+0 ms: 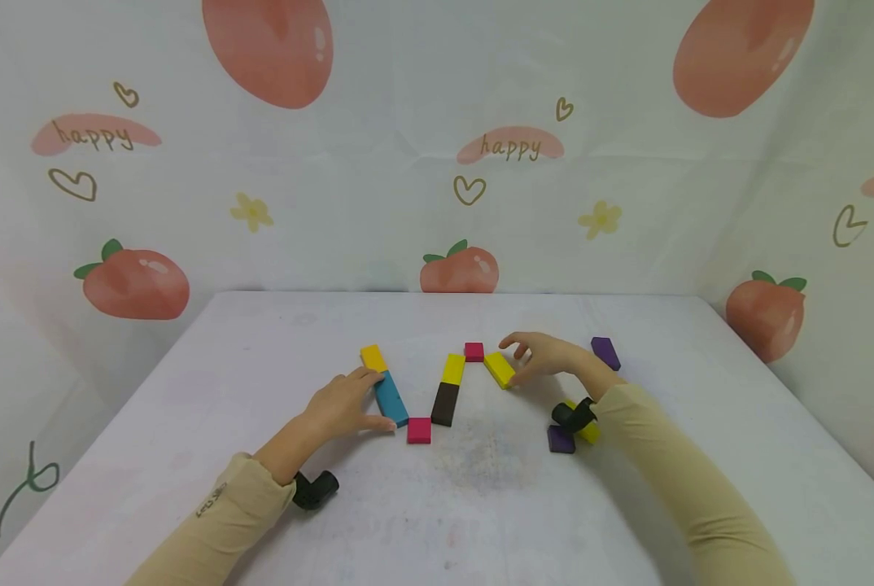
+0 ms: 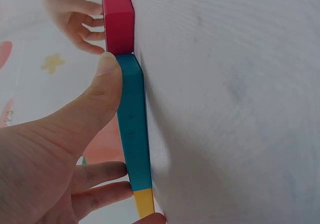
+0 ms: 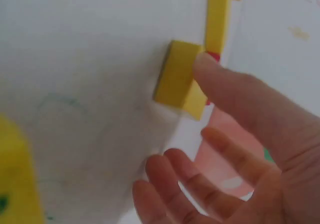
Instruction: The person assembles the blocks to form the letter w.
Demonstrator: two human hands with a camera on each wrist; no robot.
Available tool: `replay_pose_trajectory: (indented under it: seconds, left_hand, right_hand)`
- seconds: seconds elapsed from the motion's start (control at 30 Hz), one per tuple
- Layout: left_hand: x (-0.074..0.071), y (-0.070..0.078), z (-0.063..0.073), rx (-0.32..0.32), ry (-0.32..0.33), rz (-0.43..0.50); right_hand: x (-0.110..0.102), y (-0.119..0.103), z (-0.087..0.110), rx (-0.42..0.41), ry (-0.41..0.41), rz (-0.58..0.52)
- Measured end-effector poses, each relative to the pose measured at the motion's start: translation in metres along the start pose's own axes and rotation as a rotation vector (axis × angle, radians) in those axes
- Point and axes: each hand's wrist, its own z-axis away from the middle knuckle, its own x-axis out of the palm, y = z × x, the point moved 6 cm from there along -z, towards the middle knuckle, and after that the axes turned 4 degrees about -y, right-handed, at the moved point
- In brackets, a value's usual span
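Touching blue block (image 1: 391,399) with left hand (image 1: 342,405) spread, and, toward table (image 1: 701,391) far edge, yellow block (image 1: 500,370) with right hand (image 1: 547,356), fingers parted, gripping neither, maybe risking misalignment by overpushing.

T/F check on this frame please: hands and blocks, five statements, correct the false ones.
1. The left hand touches the blue block. True.
2. The dark block lies end to end with a yellow block. True.
3. The blue block's near end meets the dark block. False: it meets a red block.
4. The right hand grips the dark block. False: it is at another yellow block.
5. In the head view, a purple block lies right of the right hand. True.
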Motion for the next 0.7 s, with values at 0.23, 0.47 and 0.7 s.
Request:
replay_pose_trajectory:
  seconds: [0.23, 0.47, 0.7]
  left_hand:
    - [-0.0001, -0.0002, 0.0, 0.003, 0.002, 0.001]
    - [0.0004, -0.0004, -0.0005, 0.002, 0.0, 0.0]
    - [0.0007, -0.0006, -0.0008, -0.002, -0.005, -0.001]
  right_hand:
    - [0.0029, 0.0025, -0.0026, -0.028, -0.038, -0.009]
    - [0.0038, 0.005, -0.0063, -0.032, -0.041, 0.006]
    - [0.0047, 0.0065, -0.0085, -0.01, -0.033, 0.006]
